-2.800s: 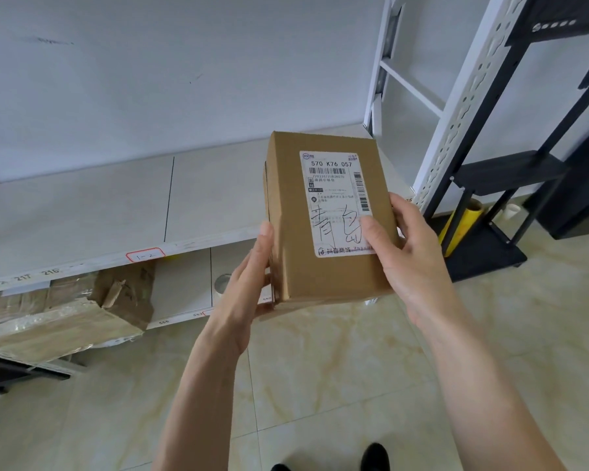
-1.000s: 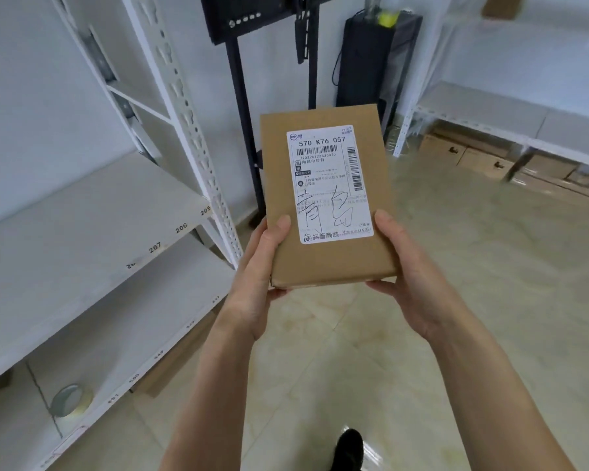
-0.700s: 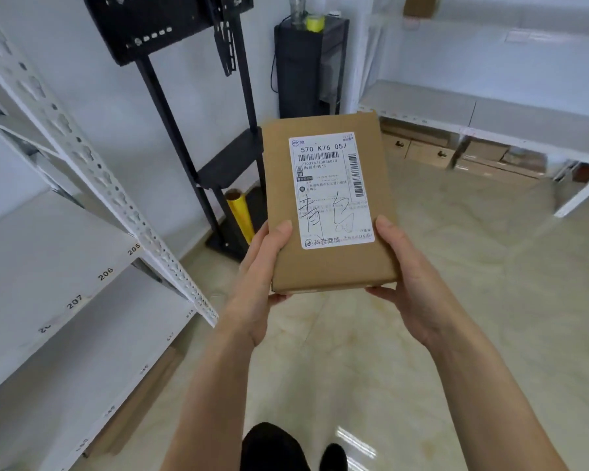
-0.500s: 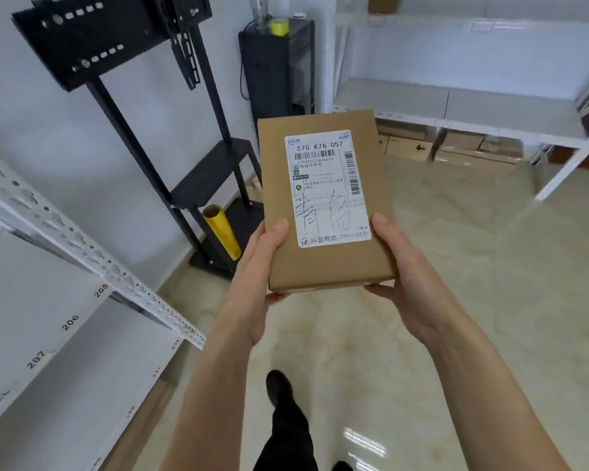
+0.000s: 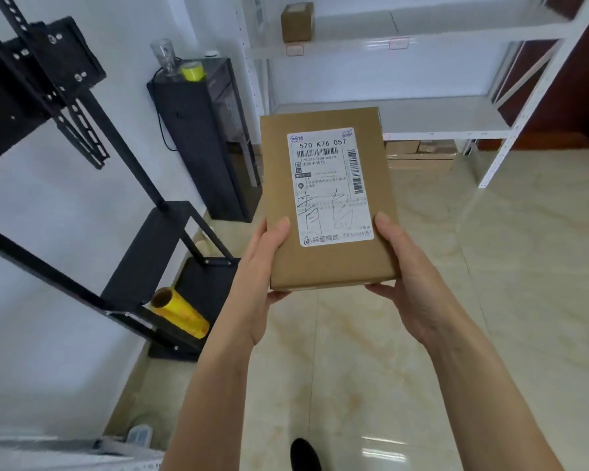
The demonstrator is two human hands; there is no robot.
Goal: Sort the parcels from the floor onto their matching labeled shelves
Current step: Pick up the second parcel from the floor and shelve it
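I hold a flat brown cardboard parcel (image 5: 327, 202) upright in front of me, its white shipping label reading 570 K76 057 with handwritten characters below. My left hand (image 5: 257, 277) grips its lower left edge and my right hand (image 5: 408, 273) grips its lower right edge. Ahead stands a white shelf unit (image 5: 439, 120) with small label tags on its upper board. One small brown box (image 5: 297, 22) sits on that upper board at the left.
A black stand (image 5: 82, 137) with a yellow film roll (image 5: 179, 316) at its base is on the left. A black cabinet (image 5: 208, 137) with a tape roll and a glass stands by the wall. Cardboard boxes (image 5: 419, 154) lie under the white shelf. Beige tiled floor stretches between.
The view has swung right, away from the numbered shelf and towards the far white shelf unit, which is now closer. Both hands keep the same hold on the parcel.
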